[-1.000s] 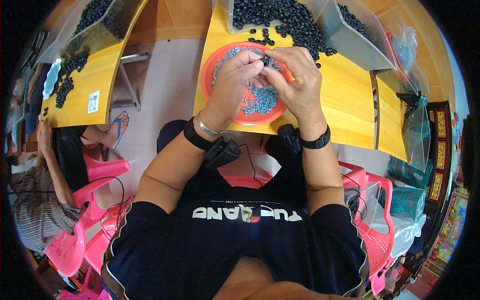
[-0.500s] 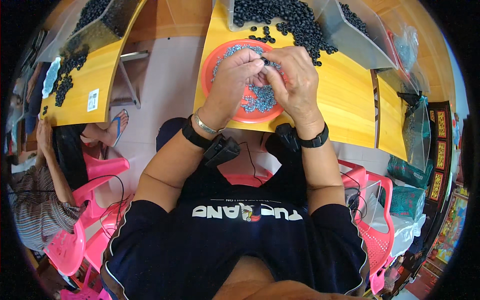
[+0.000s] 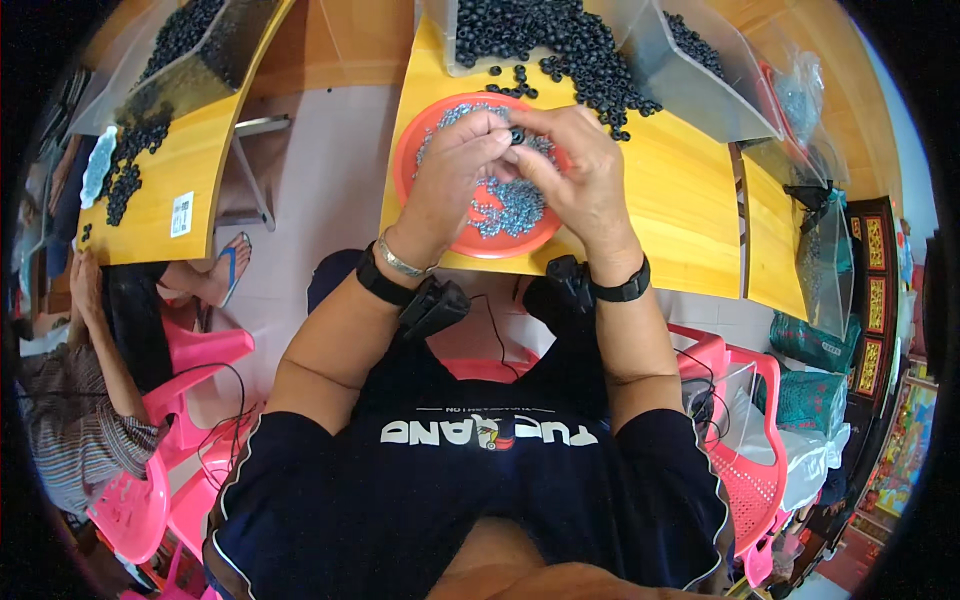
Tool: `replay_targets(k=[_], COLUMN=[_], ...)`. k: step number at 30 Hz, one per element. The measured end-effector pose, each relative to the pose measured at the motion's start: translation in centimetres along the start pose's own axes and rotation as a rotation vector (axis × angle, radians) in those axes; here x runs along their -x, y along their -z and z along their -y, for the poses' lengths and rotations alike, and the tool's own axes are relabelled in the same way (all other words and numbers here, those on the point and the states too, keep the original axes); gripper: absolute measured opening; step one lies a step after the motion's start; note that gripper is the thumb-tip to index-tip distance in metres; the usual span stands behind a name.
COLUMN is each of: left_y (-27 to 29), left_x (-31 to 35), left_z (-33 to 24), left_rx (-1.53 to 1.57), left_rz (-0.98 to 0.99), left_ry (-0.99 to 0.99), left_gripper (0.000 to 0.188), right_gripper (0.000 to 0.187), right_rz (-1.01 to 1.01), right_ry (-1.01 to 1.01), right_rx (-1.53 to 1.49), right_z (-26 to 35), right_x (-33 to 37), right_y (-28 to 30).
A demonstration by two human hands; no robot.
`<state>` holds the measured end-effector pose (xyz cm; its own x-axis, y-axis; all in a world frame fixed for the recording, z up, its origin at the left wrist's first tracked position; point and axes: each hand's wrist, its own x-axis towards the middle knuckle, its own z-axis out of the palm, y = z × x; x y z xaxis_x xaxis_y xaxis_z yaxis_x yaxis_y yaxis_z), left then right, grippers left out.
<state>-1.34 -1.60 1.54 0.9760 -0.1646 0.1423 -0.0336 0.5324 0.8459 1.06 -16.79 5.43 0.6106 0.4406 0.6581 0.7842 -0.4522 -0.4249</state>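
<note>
Both my hands meet over a red round plate at the near part of the yellow table. A small black ring-shaped part sits between my fingertips. My right hand pinches it between thumb and forefinger. From the other side my left hand is closed, its thumb and forefinger pressed together at the ring's edge; anything small inside that pinch is hidden. Under my hands, many small silvery metal pieces lie in the plate.
Beyond the plate spreads a pile of black ring parts, backed by clear plastic bins. At left, another yellow table holds more black parts, and a person's hand rests at its edge. Pink chairs stand either side of me.
The whole view has shifted slightly, with the table now lower in the picture. My fingers have turned the black ring a little, so its open face shows more.
</note>
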Motion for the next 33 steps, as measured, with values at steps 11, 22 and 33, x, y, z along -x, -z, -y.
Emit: replay_targets(k=[11,22,33], left_y=[0.5,0.7,1.4], left_x=[0.2,-0.1,-0.7], left_z=[-0.9,-0.8,-0.8], left_rx=[-0.053,-0.054,-0.077], left_rz=[-0.041,-0.037,-0.041], left_ry=[0.052,0.047,0.030], left_gripper=[0.018,0.020,0.022], right_gripper=[0.026,0.017,0.016], right_rz=[-0.081,-0.052,0.467], right_ry=[0.021,-0.355,-0.505], right_rx=[0.298,0.286,0.120], right_z=[-4.2,-11.2,-9.2], right_x=[-3.4,-4.1,-1.0], right_y=[7.9,9.6,3.9])
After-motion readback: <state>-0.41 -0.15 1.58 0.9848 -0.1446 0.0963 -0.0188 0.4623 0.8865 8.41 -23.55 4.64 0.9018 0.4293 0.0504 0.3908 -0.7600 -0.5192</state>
